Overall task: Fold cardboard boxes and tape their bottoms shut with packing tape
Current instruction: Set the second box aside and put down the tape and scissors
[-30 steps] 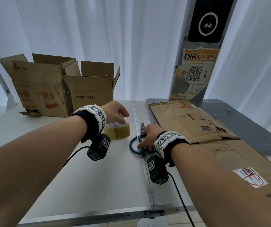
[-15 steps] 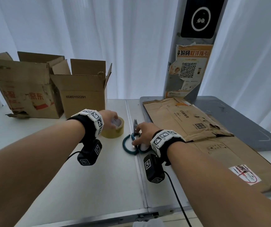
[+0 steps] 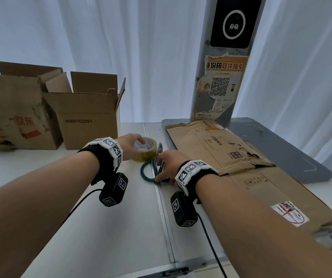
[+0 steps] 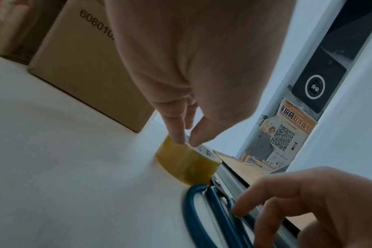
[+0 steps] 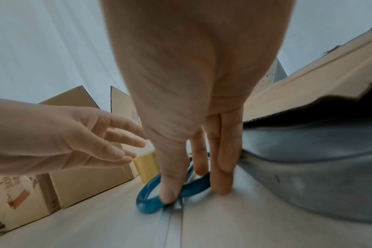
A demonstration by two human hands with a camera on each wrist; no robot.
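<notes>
Tape roll, lying near the table's middle seam, had just come under the left hand, whose straight fingers now touched its top, while the right hand pinched the scissors beside it, ready for taping.

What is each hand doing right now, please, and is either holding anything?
Left hand: open, fingertips touching the top of the tape roll, not gripping it.
Right hand: pinching the blue scissors by their handles on the table.
</notes>
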